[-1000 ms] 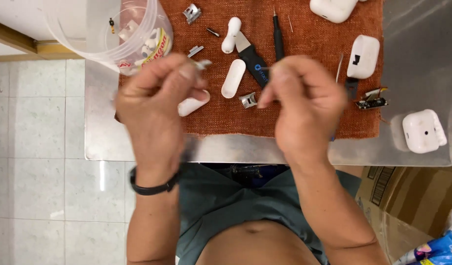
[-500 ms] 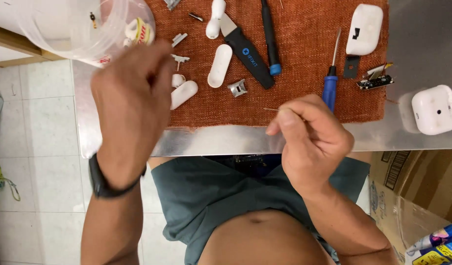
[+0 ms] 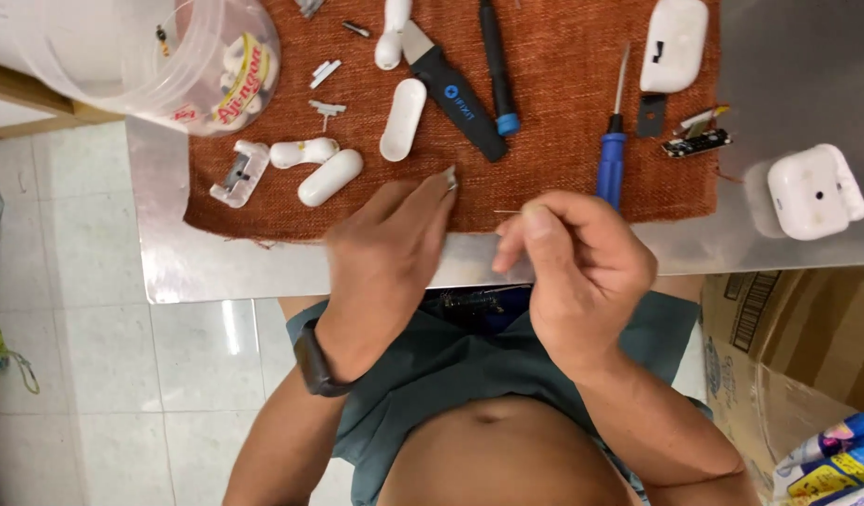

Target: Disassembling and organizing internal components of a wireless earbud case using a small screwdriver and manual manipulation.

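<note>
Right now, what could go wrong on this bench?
1. The left hand pinches a small metal part at its fingertips; dropped, it could vanish into the orange cloth or roll off the table edge.
2. The right hand holds a thin pin near the left fingers; a slip could prick them.

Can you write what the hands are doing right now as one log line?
left hand: pinching small silvery metal piece over rust-orange woven cloth mat | right hand: grip on thin wire-like pin | nearest: blue-handled screwdriver
</note>
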